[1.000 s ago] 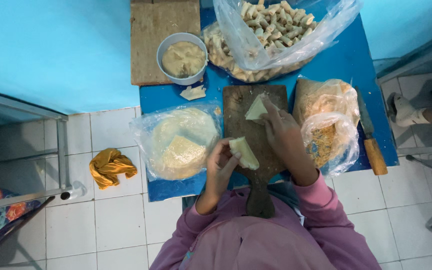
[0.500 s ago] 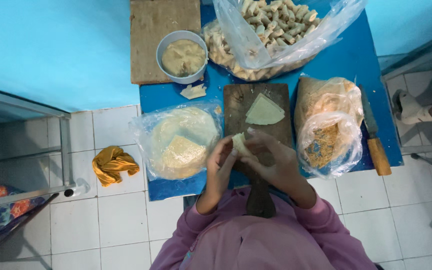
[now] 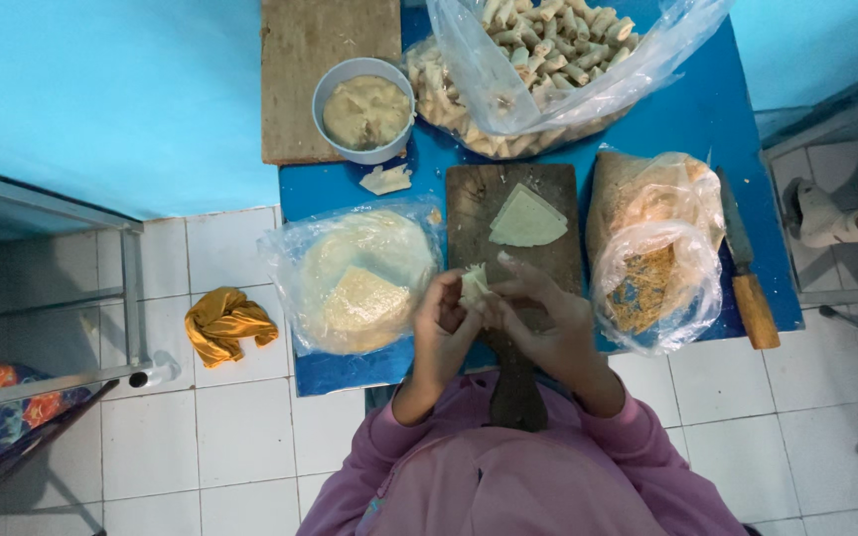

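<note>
Both my hands meet over the near end of a dark wooden cutting board (image 3: 472,203). My left hand (image 3: 441,328) and my right hand (image 3: 546,320) together pinch a small pale folded pastry wrapper (image 3: 474,285) between the fingers. A flat wedge-shaped wrapper (image 3: 525,218) lies further up the board. To the left, a clear plastic bag holds a stack of round wrappers (image 3: 357,278). A grey bowl of pale filling (image 3: 364,109) stands behind it.
A big open plastic bag of finished rolls (image 3: 538,50) sits at the back of the blue table (image 3: 692,109). A bag of brown crumbs (image 3: 652,268) and a wooden-handled knife (image 3: 747,263) lie to the right. A yellow cloth (image 3: 225,323) is on the tiled floor.
My right hand left the wedge wrapper on the board and came down to join my left hand. Both now fold the small wrapper, which has become more compact.
</note>
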`<state>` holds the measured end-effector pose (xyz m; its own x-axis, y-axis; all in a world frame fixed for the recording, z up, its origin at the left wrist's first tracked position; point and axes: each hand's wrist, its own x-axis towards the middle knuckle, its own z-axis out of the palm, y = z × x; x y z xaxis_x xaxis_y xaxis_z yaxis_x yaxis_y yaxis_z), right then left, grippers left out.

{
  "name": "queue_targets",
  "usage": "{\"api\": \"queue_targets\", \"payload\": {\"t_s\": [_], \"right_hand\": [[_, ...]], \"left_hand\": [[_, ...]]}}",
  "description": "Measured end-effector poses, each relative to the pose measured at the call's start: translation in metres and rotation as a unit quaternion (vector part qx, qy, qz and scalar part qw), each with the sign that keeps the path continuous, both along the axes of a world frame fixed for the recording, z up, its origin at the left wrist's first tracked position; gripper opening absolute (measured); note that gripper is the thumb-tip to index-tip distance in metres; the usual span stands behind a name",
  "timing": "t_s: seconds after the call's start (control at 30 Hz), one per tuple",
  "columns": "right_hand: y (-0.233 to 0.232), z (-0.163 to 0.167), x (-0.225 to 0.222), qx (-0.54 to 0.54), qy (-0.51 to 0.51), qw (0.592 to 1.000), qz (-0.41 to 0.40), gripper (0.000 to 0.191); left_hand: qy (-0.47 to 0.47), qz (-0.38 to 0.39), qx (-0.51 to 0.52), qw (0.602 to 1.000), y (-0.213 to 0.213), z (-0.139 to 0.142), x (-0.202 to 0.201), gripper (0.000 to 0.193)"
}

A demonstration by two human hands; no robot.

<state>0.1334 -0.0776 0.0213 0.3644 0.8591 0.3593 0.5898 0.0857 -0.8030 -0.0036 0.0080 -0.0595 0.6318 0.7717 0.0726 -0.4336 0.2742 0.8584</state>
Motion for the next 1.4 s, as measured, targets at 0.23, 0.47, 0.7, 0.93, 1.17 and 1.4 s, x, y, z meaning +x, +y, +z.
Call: {"api": "queue_targets", "payload": {"t_s": [0.23,0.47,0.7,0.93,1.17,1.4], "right_hand": [[0.013,0.008,0.046,-0.012,0.148,0.981,-0.128,0.052],[0.033,0.003,0.055,0.039,-0.261,0.953,-0.151,0.044],[0.024,-0.009,0.045,-0.012,-0.198,0.973,-0.119,0.042],[0.024,0.001,0.038,-0.018,-0.196,0.978,-0.064,0.048],[0.001,0.024,0.013,0.011,-0.083,0.996,0.011,0.045],[-0.007,-0.007,-0.001,-0.028,0.109,0.994,0.011,0.053]], "left_hand": [[0.001,0.006,0.011,1.000,0.001,-0.001,-0.004,0.037],[0.010,0.007,0.002,1.000,0.001,0.003,-0.002,0.033],[0.020,0.002,0.011,1.000,-0.001,0.008,-0.006,0.032],[0.028,-0.001,0.043,0.999,0.000,0.009,-0.008,0.031],[-0.003,-0.008,-0.014,1.000,-0.004,-0.002,-0.005,0.036],[0.001,0.002,0.007,1.000,-0.006,-0.012,-0.005,0.041]]}}
